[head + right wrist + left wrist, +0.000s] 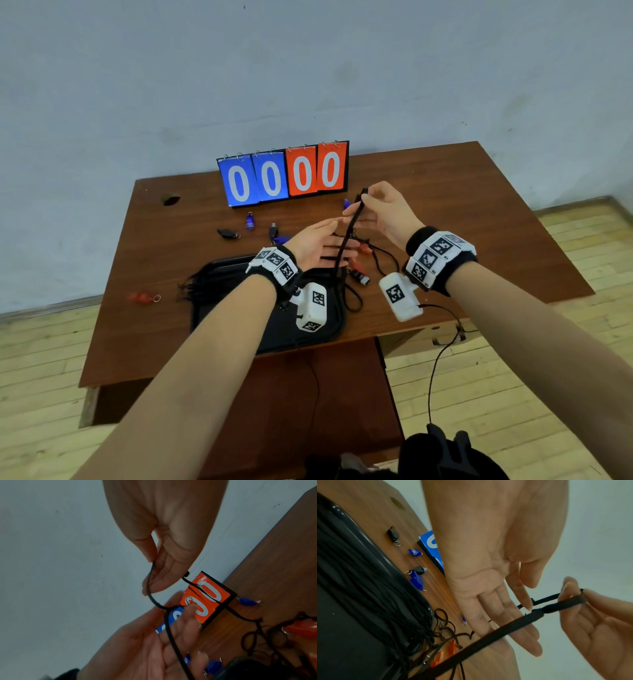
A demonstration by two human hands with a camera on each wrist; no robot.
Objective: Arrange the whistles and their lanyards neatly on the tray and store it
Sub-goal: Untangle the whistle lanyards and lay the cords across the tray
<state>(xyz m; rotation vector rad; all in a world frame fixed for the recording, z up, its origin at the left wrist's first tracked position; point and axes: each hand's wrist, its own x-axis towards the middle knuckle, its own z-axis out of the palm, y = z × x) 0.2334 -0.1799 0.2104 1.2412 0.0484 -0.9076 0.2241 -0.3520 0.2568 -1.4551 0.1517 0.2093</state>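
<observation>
Task is partly done. The tray [205,274] sits near the front edge of the tabletop [479,222] and carries a bundle of black lanyards [202,282] laid straight, ends overhanging its 9 o'clock rim.

The right hand [383,212] pinches one black lanyard [346,240] at its upper end between thumb and forefinger. The left hand [318,243] lies open beneath it, fingers [513,635] straight, the cord crossing them.

No whistle is seen on the tray. Whistles countable on the tabletop: four blue, three black, three orange-red; others may be hidden in the tangle of cords at the tray's 2 o'clock. One scoreboard [284,174] stands at 12 o'clock. Storing remains.
</observation>
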